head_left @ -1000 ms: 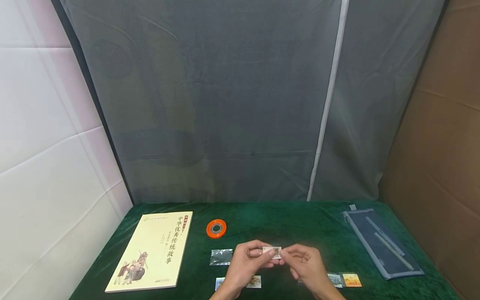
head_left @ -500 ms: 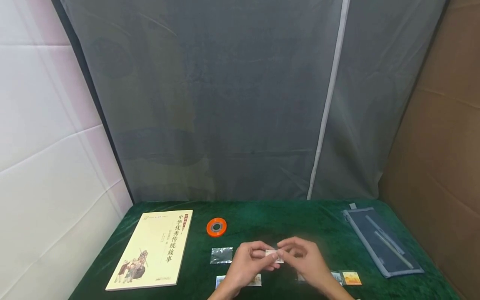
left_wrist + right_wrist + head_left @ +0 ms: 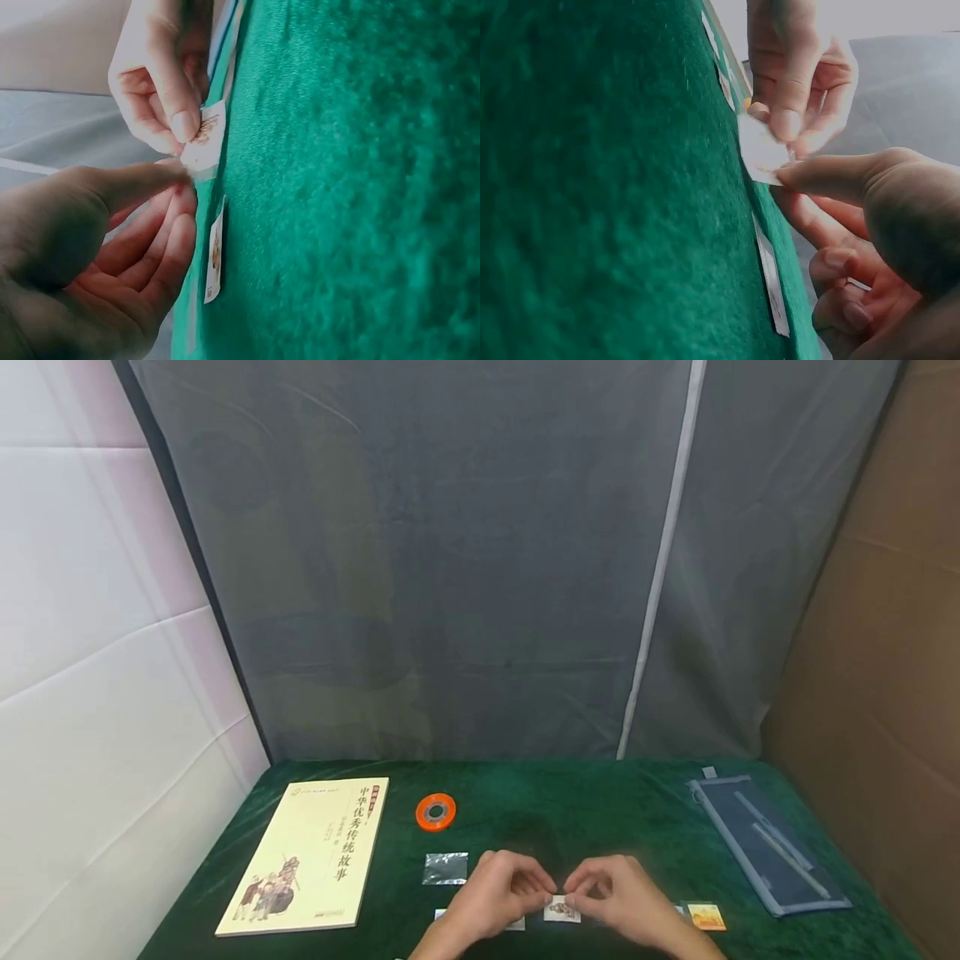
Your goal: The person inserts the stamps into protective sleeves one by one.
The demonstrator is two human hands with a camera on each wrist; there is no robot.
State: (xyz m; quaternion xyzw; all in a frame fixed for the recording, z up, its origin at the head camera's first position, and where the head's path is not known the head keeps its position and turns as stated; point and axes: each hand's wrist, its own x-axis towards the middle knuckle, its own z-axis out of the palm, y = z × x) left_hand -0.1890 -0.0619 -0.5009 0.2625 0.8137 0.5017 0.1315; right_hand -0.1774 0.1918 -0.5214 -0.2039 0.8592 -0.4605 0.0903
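A small white-bordered stamp (image 3: 562, 910) with a printed figure picture is held low over the green cloth. My left hand (image 3: 501, 893) pinches one edge between thumb and forefinger. From the other side my right hand (image 3: 618, 893) pinches it by thumb and fingertip; the right wrist view shows the stamp (image 3: 761, 150) slightly bent and pale. A translucent strip borders its edge in the left wrist view, perhaps a clear sleeve. Another stamp (image 3: 215, 255) lies on the cloth near my left hand. Beside my right forearm lies an orange-yellow stamp (image 3: 707, 917). My forearms partly cover further stamps.
A cream book (image 3: 307, 852) lies at the left. An orange ring-shaped spool (image 3: 436, 812) and a clear plastic sleeve (image 3: 446, 868) sit left of centre. At the right is a blue mesh pouch (image 3: 765, 843) with slim tools inside. A grey curtain (image 3: 480, 568) hangs behind.
Both hands have brought the stamp down and slightly right, nearer the cloth. Its picture side now shows. My right fingers have shifted their hold on it.
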